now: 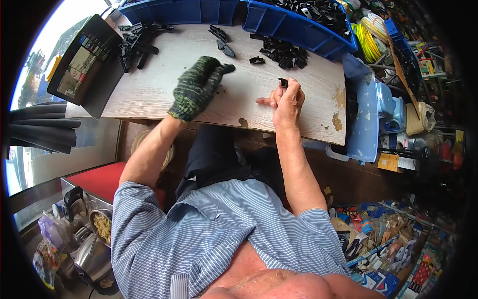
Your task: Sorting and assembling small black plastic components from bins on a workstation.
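My left hand [199,84], in a dark green-and-black knit glove, is closed above the table. A black plastic piece [228,69] pokes out from between its fingers; most of it is hidden. My right hand [288,102] is bare and pinches a small black plastic clip [283,82] between thumb and fingertips, apart from the left hand. Beyond it lies a heap of small black clips [288,54], with a single clip [257,60] beside the heap. Longer black plastic pieces [225,48] rest at the middle back, and a pile of similar long pieces [135,44] lies at the back left.
Blue bins [289,25] line the table's [164,79] far edge, one full of black parts. A propped dark tablet-like panel [79,70] stands at the left. Along the right edge is a translucent blue tub [362,114]. A yellow cable coil [366,42] and crowded goods lie beyond.
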{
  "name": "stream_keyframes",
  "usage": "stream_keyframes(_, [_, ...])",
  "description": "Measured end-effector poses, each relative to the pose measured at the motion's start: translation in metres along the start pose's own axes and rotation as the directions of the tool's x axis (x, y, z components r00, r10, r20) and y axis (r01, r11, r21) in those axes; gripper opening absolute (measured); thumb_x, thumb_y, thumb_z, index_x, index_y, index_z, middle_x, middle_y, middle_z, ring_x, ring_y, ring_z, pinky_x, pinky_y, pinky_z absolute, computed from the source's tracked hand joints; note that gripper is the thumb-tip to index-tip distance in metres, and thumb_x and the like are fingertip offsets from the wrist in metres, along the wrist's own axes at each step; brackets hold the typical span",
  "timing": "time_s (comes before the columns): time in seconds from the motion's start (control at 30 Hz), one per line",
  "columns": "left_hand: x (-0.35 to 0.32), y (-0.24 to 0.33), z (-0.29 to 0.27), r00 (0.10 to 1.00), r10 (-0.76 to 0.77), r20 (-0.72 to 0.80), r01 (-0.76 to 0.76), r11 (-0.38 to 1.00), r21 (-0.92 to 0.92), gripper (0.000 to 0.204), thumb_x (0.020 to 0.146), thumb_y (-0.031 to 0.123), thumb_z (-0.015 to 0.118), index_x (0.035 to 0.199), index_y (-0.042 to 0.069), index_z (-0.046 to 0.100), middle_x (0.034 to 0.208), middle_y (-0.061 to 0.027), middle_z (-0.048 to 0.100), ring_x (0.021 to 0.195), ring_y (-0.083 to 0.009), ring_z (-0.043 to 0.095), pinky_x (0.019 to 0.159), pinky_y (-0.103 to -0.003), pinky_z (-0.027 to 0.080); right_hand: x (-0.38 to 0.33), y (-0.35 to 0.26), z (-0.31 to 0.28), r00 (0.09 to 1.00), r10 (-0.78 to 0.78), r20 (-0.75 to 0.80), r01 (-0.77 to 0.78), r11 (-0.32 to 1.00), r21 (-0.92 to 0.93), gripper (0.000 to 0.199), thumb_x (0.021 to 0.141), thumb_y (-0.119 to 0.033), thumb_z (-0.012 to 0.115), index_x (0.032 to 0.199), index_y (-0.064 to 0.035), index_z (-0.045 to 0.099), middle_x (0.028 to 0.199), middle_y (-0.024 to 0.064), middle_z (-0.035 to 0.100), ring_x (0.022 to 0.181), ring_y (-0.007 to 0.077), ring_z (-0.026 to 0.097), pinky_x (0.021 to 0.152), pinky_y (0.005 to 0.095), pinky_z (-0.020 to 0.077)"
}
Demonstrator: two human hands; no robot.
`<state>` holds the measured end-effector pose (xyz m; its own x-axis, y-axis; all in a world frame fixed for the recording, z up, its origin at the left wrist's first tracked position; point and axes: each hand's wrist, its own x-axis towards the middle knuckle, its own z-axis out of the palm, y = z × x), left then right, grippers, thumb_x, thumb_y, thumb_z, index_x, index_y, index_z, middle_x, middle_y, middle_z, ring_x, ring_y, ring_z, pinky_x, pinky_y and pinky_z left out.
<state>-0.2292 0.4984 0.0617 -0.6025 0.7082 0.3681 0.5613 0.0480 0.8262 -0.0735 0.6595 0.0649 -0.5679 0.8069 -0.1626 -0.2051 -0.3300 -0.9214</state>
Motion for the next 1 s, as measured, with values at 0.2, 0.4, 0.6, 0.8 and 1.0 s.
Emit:
stream_keyframes(0.2, [-0.010, 0.027, 0.067, 0.996, 0.016, 0.089, -0.006, 0.993, -0.119, 0.021, 0.097, 0.019, 0.058, 0.110, 0.004, 0.064, 0.097, -0.0168, 0.067, 0.088, -0.0338, 0.066, 0.075, -0.042, 0.051, -0.005, -0.002, 0.008, 0.994, 0.010, -0.112, -0.016, 0.998, -0.053, 0.032, 0.094, -0.034, 0.043, 0.076, -0.0085, 0.051, 0.057, -0.0003, 0.039, 0.044, 0.0130, 0.039, 0.044, 0.0350, 0.0518])
stream_keyframes(0.4, [0.000, 0.029, 0.081, 0.993, -0.009, 0.118, 0.024, 0.992, -0.124, 0.024, 0.099, 0.024, 0.054, 0.113, 0.006, 0.063, 0.101, -0.0180, 0.068, 0.092, -0.0399, 0.065, 0.074, -0.048, 0.051, 0.000, 0.007, -0.004, 0.982, -0.154, -0.110, 0.131, 0.973, -0.190, 0.031, 0.095, -0.033, 0.048, 0.081, -0.0075, 0.057, 0.065, 0.0011, 0.050, 0.046, 0.0130, 0.046, 0.042, 0.0290, 0.0432])
stream_keyframes(0.6, [-0.002, 0.065, 0.103, 0.973, -0.220, 0.073, 0.230, 0.955, -0.187, 0.034, 0.100, 0.023, 0.052, 0.130, 0.007, 0.054, 0.109, -0.0208, 0.067, 0.094, -0.0373, 0.067, 0.080, -0.043, 0.051, 0.019, 0.029, -0.032, 0.829, -0.542, 0.137, 0.536, 0.703, -0.467, 0.026, 0.099, -0.020, 0.048, 0.077, -0.0070, 0.054, 0.068, -0.0035, 0.045, 0.062, 0.0061, 0.039, 0.055, 0.0243, 0.0347])
stream_keyframes(0.8, [-0.007, 0.057, 0.116, 0.995, 0.065, 0.075, -0.071, 0.993, 0.090, 0.031, 0.101, 0.019, 0.047, 0.129, 0.005, 0.053, 0.127, -0.0202, 0.059, 0.101, -0.0405, 0.063, 0.083, -0.047, 0.051, 0.004, 0.012, -0.021, 0.956, -0.293, 0.030, 0.291, 0.920, -0.263, 0.027, 0.095, -0.010, 0.051, 0.069, -0.0060, 0.045, 0.067, -0.0067, 0.039, 0.063, 0.0053, 0.033, 0.056, 0.0258, 0.0319])
stream_keyframes(1.0, [-0.006, -0.006, 0.132, 0.855, 0.504, -0.120, -0.452, 0.839, 0.303, 0.031, 0.099, 0.021, 0.049, 0.123, 0.004, 0.057, 0.129, -0.0188, 0.059, 0.096, -0.0419, 0.065, 0.081, -0.049, 0.052, 0.009, 0.014, -0.021, 0.956, -0.291, 0.024, 0.285, 0.915, -0.284, 0.028, 0.096, -0.015, 0.051, 0.068, -0.0091, 0.048, 0.067, -0.0067, 0.041, 0.061, 0.0051, 0.036, 0.055, 0.0245, 0.0332])
